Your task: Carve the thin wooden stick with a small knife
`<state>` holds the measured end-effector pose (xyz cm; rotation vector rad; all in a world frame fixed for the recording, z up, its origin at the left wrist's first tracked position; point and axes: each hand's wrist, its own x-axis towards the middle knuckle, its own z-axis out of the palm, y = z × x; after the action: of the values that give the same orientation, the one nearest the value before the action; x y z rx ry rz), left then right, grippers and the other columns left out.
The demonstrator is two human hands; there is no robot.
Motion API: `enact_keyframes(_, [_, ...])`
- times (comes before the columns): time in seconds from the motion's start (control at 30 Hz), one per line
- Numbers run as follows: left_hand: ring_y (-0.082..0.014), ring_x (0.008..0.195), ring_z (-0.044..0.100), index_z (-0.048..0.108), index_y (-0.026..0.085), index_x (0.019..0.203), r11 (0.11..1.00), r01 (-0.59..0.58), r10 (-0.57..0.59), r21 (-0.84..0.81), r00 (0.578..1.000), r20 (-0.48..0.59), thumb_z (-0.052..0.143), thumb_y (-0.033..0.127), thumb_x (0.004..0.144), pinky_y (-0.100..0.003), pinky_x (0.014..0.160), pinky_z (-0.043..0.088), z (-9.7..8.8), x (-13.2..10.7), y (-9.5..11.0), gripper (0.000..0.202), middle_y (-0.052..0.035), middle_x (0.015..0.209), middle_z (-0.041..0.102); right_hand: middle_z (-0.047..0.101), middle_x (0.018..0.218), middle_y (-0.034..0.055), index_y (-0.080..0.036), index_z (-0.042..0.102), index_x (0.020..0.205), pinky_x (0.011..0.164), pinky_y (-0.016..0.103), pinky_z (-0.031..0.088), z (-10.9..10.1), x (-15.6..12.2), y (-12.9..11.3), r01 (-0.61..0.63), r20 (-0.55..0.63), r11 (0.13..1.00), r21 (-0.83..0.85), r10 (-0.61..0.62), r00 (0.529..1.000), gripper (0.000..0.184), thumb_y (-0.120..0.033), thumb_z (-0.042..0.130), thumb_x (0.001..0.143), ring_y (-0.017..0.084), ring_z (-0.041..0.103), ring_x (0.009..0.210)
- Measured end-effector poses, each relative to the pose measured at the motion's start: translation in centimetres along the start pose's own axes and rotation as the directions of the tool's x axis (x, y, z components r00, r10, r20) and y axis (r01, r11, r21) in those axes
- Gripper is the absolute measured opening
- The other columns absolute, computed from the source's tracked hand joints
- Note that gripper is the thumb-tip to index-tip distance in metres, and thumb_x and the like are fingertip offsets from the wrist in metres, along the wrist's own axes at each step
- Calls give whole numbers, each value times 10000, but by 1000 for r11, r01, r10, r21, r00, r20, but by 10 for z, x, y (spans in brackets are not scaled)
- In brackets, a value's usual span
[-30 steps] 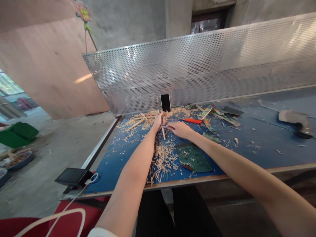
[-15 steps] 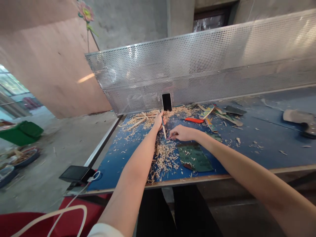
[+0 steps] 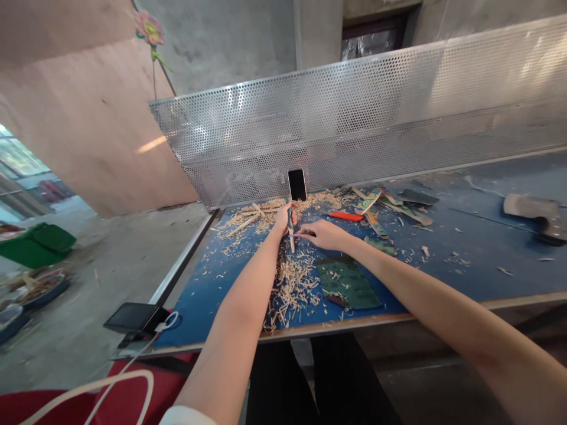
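My left hand [image 3: 284, 218] is closed around the upper part of a narrow wooden stick [image 3: 292, 245], which points down toward me. Its upper stretch looks dark blue-green, its lower end pale and bare. My right hand [image 3: 326, 234] pinches a thin purplish tool [image 3: 298, 235], too small to name, that lies across the stick just below my left fingers. Below both hands is a heap of curled wood shavings [image 3: 296, 277]. Beside it lies a dark green sheet [image 3: 348, 283] with some shavings on it.
A phone [image 3: 297, 185] leans against the perforated metal screen [image 3: 354, 118] behind. An orange-red object [image 3: 346, 216], painted strips [image 3: 376, 224] and loose sticks [image 3: 248, 219] lie on the blue tabletop [image 3: 452, 260]. At the left edge sits a black device [image 3: 135, 319] with a white cable.
My right hand has moved slightly up and left, bringing the tool from the stick's lower end to higher on it. The stick now hangs more upright in my left hand.
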<state>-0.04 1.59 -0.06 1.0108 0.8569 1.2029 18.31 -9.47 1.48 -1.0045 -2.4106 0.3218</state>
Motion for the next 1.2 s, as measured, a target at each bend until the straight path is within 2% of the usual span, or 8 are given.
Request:
enact_keyframes(0.13, [-108,337,385,624,217,936,999,18,-17,-27,999,28,618,434,1059,-232,393,310,-1,-1,1,249,74,479,420,833,978,60,-241,797,1095,753,320,421,2,1,3,-41,-19,999,-36,40,999,215,-351,613,1103,217,686,800])
enact_keyframes(0.3, [-107,327,356,611,220,938,998,37,-35,-49,999,31,591,453,1079,-230,385,301,0,0,0,273,85,472,385,851,1065,89,-245,805,1183,780,331,436,4,4,6,-128,-80,989,-76,122,989,253,-355,586,1125,258,736,911])
enact_keyframes(0.57, [-117,328,399,618,215,982,996,57,-55,-62,998,35,654,507,1045,-237,389,317,-1,2,-1,301,82,491,427,852,1148,91,-257,797,1236,834,336,478,5,6,8,-97,-73,991,-90,91,993,256,-337,578,1130,273,761,996])
enact_keyframes(0.8, [-133,333,429,632,199,1017,999,33,-31,-28,998,48,549,459,1096,-245,388,317,-1,2,-2,285,60,489,457,849,1236,78,-282,799,1268,874,339,490,8,10,11,-71,-57,994,-86,66,996,278,-320,565,1122,270,762,1051])
enact_keyframes(1.0, [-113,328,355,606,216,948,997,59,-58,-59,998,15,573,473,1097,-233,393,302,0,2,-3,299,83,478,391,818,901,71,-215,835,1043,759,329,449,10,15,6,-77,2,997,27,77,997,266,-260,573,1054,220,678,780])
enact_keyframes(1.2, [-110,324,337,589,226,908,999,16,-16,49,1000,0,584,472,1101,-235,391,256,3,1,-7,312,84,454,397,796,831,70,-222,860,1002,719,346,422,5,7,-3,-15,110,999,52,9,994,281,-267,583,1005,194,594,676])
